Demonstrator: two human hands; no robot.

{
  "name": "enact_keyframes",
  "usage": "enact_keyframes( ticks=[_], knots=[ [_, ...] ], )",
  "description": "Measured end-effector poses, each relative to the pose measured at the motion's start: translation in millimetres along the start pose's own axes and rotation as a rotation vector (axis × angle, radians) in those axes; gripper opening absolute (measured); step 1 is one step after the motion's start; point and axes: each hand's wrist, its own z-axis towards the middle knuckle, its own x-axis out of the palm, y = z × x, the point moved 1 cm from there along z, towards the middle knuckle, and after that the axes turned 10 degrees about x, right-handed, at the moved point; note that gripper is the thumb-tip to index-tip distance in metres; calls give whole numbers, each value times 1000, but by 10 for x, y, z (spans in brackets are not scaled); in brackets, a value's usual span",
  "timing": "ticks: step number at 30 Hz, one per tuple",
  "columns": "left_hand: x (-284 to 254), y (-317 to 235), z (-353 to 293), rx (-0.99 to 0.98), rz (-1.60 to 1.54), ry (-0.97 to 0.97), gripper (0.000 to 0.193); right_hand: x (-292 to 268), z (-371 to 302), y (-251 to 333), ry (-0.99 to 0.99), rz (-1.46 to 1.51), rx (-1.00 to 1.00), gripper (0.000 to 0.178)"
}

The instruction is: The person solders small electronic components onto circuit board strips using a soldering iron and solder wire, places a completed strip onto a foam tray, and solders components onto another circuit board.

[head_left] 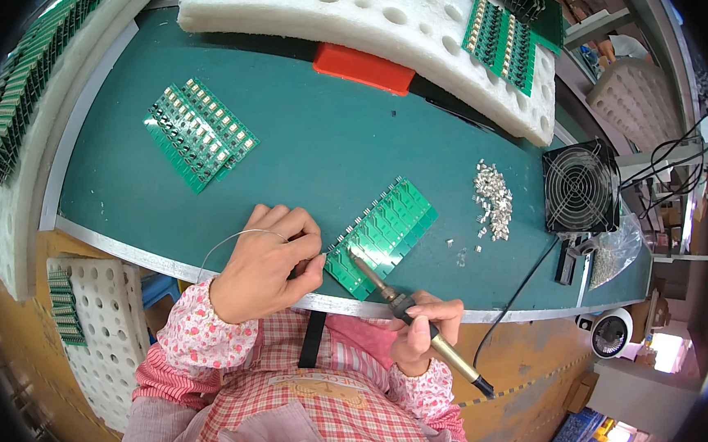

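Observation:
A green circuit board panel (381, 238) lies tilted near the front edge of the table, with a row of small parts along its upper left side. My right hand (427, 333) grips a soldering iron (401, 305), its tip resting on or just over the panel's lower left part. My left hand (273, 256) is closed in a pinch on a thin solder wire (230, 239), which loops back over the knuckles. The wire's end reaches the panel's left edge, close to the iron's tip. Whether tip and wire touch cannot be made out.
Two populated boards (200, 135) lie at the left on the green mat. Small metallic parts (493, 199) are heaped at the right, beside a black fan (582, 188). White foam blocks (286, 11) with holes and a red bin (365, 68) stand at the back. A cord (522, 286) trails over the front edge.

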Motion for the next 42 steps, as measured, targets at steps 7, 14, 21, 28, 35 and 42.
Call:
enact_keyframes(
  ticks=[7,14,21,28,35,42],
  knots=[
    [7,-17,21,10,11,20,11,8,31,17,82,-73,-3,8],
    [28,-21,41,23,51,25,15,28,60,49,123,-82,22,8],
    [44,-18,43,11,57,0,14,11,54,21,139,-110,-18,8],
    [39,-19,38,23,48,16,14,31,58,41,130,-101,-9,8],
    [34,-15,53,12,29,7,13,6,19,4,82,-33,-1,10],
    [41,-40,71,43,91,35,10,28,76,28,146,-98,-49,10]
  ],
)
